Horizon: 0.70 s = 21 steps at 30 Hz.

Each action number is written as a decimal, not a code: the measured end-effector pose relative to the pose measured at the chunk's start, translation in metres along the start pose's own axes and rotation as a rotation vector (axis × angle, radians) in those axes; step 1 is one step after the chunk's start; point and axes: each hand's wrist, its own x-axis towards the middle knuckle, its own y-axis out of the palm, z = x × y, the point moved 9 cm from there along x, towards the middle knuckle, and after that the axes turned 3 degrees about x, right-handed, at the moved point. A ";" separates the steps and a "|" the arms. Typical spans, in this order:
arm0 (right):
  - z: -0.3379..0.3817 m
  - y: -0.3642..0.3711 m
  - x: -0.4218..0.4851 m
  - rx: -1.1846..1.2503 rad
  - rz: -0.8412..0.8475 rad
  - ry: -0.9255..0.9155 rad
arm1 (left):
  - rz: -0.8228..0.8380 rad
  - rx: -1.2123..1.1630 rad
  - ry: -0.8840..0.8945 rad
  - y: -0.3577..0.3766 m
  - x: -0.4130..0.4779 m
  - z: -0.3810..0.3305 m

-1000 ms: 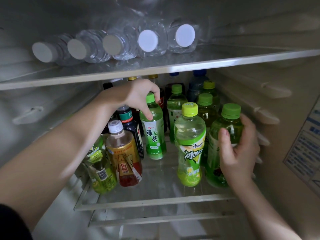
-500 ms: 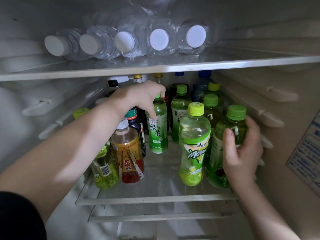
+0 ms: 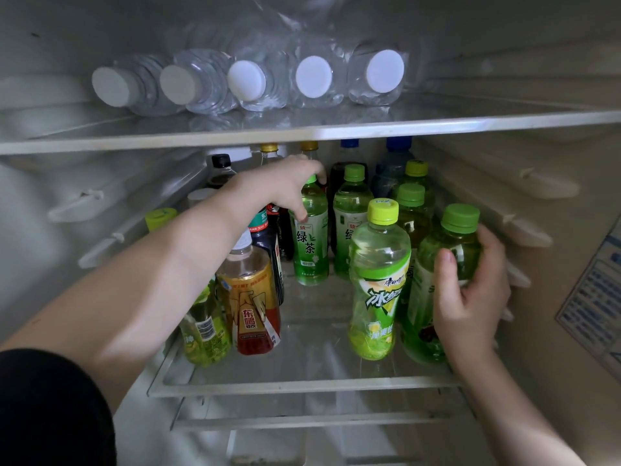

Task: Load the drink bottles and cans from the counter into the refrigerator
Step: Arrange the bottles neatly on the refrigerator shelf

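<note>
Green plastic in both hands: gripping a green tea bottle (image 3: pixel 311 250) by cap and shoulder with the left hand (image 3: pixel 285 186), clasping a green-capped bottle (image 3: pixel 450 253) round its body with the right hand (image 3: pixel 470 297), both low on the glass shelf (image 3: pixel 302 385). Slide rather than lift; keep each base flat and push toward the row beyond the fingertips. Mind the iced tea bottle (image 3: pixel 379 280) just inside the right hand and the gold-labelled bottle (image 3: pixel 252 297) under the left forearm. Release only once upright and steady.
</note>
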 end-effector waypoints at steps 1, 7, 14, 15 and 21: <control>0.000 0.000 0.000 0.004 -0.001 -0.003 | 0.003 0.005 -0.011 0.000 -0.001 0.001; -0.001 0.000 0.000 0.015 -0.002 0.003 | -0.286 -0.132 0.034 -0.043 -0.032 -0.026; -0.003 0.000 0.000 0.050 0.015 0.003 | -0.367 -0.658 0.159 -0.030 -0.091 -0.101; -0.003 0.000 0.000 0.057 0.019 0.002 | -0.344 -0.643 0.168 -0.023 -0.093 -0.109; -0.004 -0.001 0.000 0.085 0.039 0.021 | -0.348 -0.744 0.140 -0.005 -0.099 -0.112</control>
